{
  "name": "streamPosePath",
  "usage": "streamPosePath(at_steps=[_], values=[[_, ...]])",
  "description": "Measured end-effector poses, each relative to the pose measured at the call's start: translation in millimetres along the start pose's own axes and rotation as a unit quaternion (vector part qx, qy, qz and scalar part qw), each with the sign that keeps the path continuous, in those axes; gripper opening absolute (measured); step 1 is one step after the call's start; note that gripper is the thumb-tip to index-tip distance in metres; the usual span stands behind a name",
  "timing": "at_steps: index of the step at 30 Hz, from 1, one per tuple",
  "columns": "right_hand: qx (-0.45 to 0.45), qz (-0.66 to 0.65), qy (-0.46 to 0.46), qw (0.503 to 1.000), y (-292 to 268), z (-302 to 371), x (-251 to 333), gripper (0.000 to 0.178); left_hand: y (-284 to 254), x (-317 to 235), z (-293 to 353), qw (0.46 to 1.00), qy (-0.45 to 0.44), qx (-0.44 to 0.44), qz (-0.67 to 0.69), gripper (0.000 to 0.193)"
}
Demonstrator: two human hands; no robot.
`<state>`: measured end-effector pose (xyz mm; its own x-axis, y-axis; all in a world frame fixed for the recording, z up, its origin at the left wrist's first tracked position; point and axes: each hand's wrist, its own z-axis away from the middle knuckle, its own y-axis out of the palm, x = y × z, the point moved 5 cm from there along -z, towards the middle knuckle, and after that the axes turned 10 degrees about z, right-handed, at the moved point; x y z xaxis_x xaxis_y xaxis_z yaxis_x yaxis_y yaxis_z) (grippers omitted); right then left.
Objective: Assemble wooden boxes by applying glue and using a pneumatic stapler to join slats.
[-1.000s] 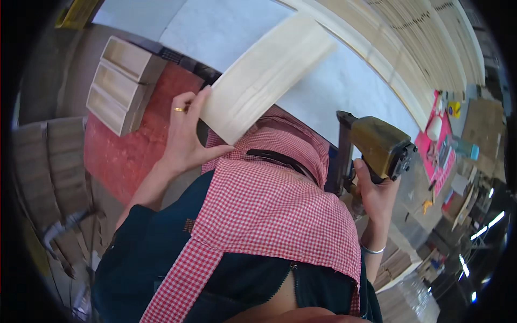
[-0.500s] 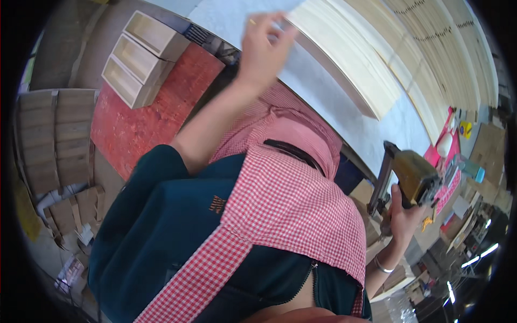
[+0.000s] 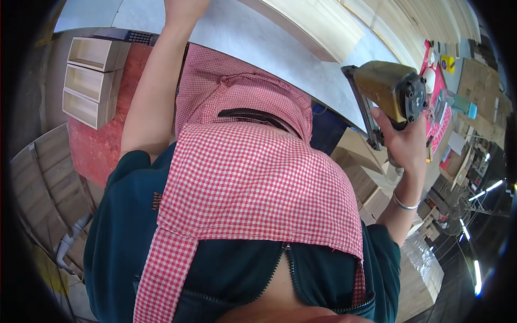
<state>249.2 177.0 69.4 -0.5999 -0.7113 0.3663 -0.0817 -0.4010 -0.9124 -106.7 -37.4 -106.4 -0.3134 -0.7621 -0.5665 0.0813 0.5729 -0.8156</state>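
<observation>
My right hand (image 3: 407, 142) is wrapped round the handle of a pneumatic nail gun (image 3: 381, 81) with a worn yellowish-brown body. It holds the gun up over the right end of the pale work table (image 3: 253, 51). My left hand (image 3: 186, 7) reaches out over the table at the upper edge of the picture. Its fingers are cut off there, so what they touch does not show. To the right of that hand lies a stack of long, light wooden boards (image 3: 328, 24).
Three small open wooden boxes (image 3: 85, 83) stand together on a red board surface (image 3: 89, 153) at the left. More wooden strips (image 3: 409, 27) lie beyond the stack. At the right are a pink cloth (image 3: 440, 91), a bottle with a blue cap (image 3: 460, 105) and cardboard (image 3: 482, 81).
My left hand has moved up and left to the picture's edge. The nail gun in my right hand is now higher and further left in view. The whole view has also shifted.
</observation>
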Motion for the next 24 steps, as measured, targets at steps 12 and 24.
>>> streamPosePath(at_steps=[12,24], values=[[0.052,0.066,-0.101,0.991,-5.8,-33.8,11.7,0.031,14.9,-6.0,-2.8,0.976,0.018,0.067,-0.207,0.015],[0.070,0.004,-0.045,0.997,-10.0,-39.3,-9.3,0.035,77.2,64.4,0.4,0.416,-0.282,-0.098,0.859,0.009]])
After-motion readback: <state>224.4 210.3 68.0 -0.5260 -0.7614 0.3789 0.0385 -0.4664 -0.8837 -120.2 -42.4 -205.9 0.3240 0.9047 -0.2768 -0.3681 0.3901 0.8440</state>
